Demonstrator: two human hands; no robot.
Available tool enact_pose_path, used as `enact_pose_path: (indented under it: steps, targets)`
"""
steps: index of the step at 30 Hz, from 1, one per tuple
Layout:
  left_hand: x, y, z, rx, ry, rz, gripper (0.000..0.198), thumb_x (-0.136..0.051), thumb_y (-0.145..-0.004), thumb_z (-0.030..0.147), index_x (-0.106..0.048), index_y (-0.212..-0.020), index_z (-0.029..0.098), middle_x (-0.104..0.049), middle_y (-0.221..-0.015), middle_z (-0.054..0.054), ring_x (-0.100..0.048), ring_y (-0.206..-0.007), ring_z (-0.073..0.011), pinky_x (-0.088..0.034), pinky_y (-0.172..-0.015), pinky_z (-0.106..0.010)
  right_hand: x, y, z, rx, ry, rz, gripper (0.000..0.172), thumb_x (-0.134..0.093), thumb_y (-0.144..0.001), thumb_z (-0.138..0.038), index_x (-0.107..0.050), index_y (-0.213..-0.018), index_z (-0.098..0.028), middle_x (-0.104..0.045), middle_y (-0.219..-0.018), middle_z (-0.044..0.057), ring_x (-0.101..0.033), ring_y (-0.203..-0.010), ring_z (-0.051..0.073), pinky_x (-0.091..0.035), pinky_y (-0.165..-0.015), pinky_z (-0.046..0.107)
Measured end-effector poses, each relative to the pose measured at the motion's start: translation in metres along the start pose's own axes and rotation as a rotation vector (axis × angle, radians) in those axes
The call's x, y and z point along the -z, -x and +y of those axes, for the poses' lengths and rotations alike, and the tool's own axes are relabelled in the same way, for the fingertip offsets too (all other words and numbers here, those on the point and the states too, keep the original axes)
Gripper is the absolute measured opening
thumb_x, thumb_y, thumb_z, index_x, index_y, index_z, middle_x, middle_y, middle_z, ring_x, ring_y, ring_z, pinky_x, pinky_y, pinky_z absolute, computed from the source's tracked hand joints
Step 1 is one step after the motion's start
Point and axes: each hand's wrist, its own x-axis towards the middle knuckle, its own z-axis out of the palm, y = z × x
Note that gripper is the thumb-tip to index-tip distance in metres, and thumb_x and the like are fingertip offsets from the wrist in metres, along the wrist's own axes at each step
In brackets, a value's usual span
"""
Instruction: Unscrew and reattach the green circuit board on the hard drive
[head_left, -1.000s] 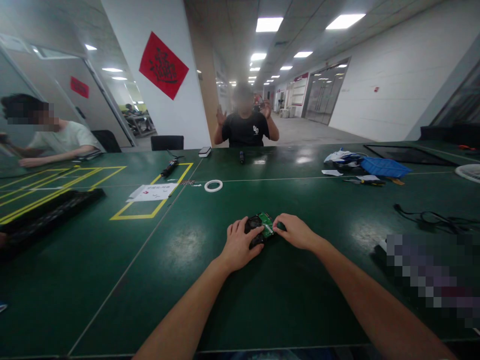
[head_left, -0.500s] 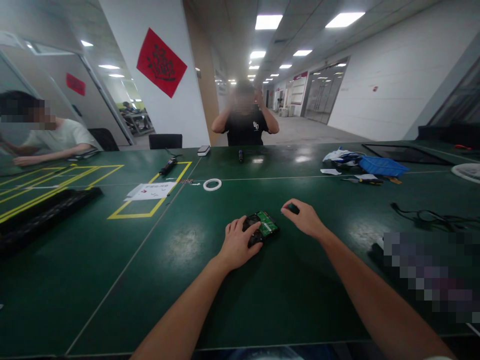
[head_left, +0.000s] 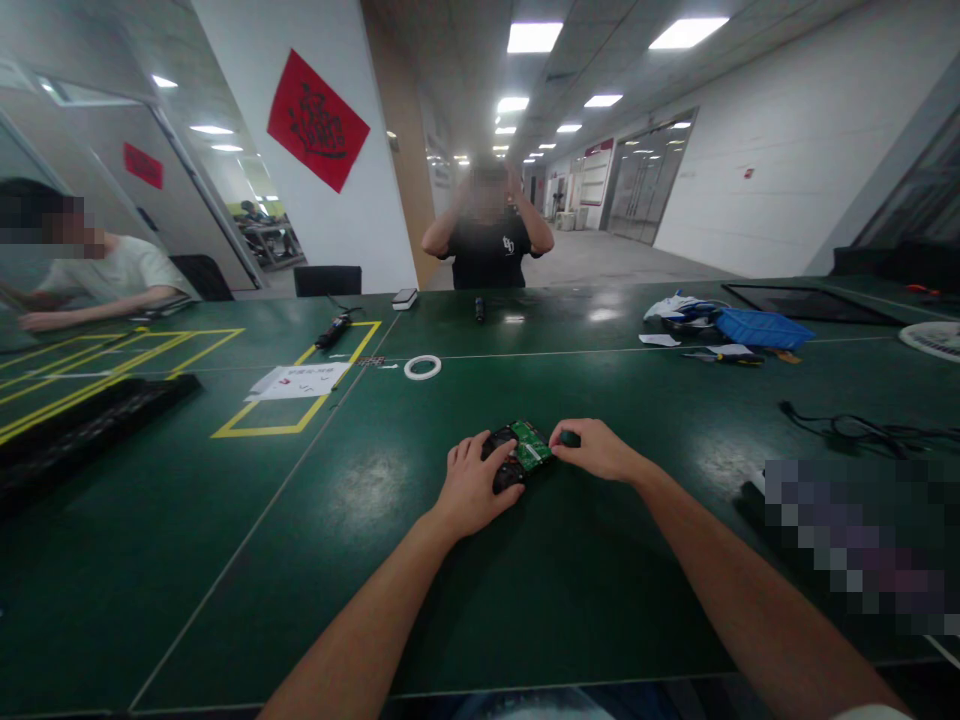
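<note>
The hard drive [head_left: 507,473], its green board [head_left: 532,445] facing up, lies between both hands, directly under the left hand [head_left: 474,485] and just left of the right fingertips. Its longer side seems to run from beneath the left palm toward the right hand [head_left: 554,447], which is nearer the board end. The left fingers spread across the black end, thumb along the near edge; how firmly they grip, I cannot tell. The right thumb and finger nearly meet at the board's edge; anything between them is too small to tell. Beneath is a green table [head_left: 660,580]; beyond the left hand, a tape roll [head_left: 422,378]; right of the right hand, a black cable [head_left: 832,428]. A person [head_left: 491,255] sits opposite.
</note>
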Motion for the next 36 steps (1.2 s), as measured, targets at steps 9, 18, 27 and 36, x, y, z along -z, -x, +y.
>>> enact_pose_path:
  steps: [9, 18, 27, 36]
  targets:
    - [0.016, -0.001, 0.001, 0.293, 0.153, 0.08, 0.052, -0.035, -0.102, 0.058, -0.058, -0.133, 0.023, -0.072, -0.1, -0.01, -0.069, -0.092, -0.0268, -0.048, -0.08, -0.036, -0.001, -0.012, 0.028, -0.102, -0.091, 0.37, 0.03, -0.06, -0.091, -0.044, -0.07, -0.11, -0.023, -0.071, -0.101, 0.005, -0.066, -0.087, 0.019, -0.052, -0.078, 0.034]
    - [0.013, -0.003, -0.03, 0.192, 0.181, 0.008, 0.051, -0.051, -0.092, 0.014, -0.051, -0.142, 0.026, -0.066, -0.117, -0.009, -0.064, -0.11, -0.0228, -0.048, -0.097, -0.035, 0.002, -0.006, 0.011, -0.037, -0.027, 0.656, 0.04, -0.06, -0.092, -0.052, -0.066, -0.116, -0.021, -0.069, -0.086, 0.005, -0.063, -0.073, 0.018, -0.051, -0.07, 0.032]
    - [0.011, 0.005, -0.017, -0.095, 0.24, -0.06, 0.089, -0.064, -0.074, 0.012, -0.035, -0.154, 0.035, -0.027, -0.155, -0.01, -0.037, -0.138, -0.0338, -0.032, -0.115, -0.054, -0.007, -0.007, 0.013, 0.069, 0.168, 0.58, 0.044, -0.056, -0.094, -0.042, -0.054, -0.132, -0.019, -0.066, -0.081, 0.004, -0.06, -0.065, 0.02, -0.051, -0.069, 0.035]
    - [0.008, 0.007, -0.01, -0.138, 0.171, -0.1, 0.073, -0.069, -0.077, 0.029, -0.047, -0.147, 0.035, -0.036, -0.151, -0.01, -0.032, -0.141, -0.0361, -0.028, -0.114, -0.056, -0.013, -0.002, -0.003, 0.123, -0.088, 0.659, 0.046, -0.06, -0.094, -0.044, -0.049, -0.134, -0.024, -0.071, -0.094, 0.005, -0.07, -0.072, 0.02, -0.057, -0.071, 0.034]
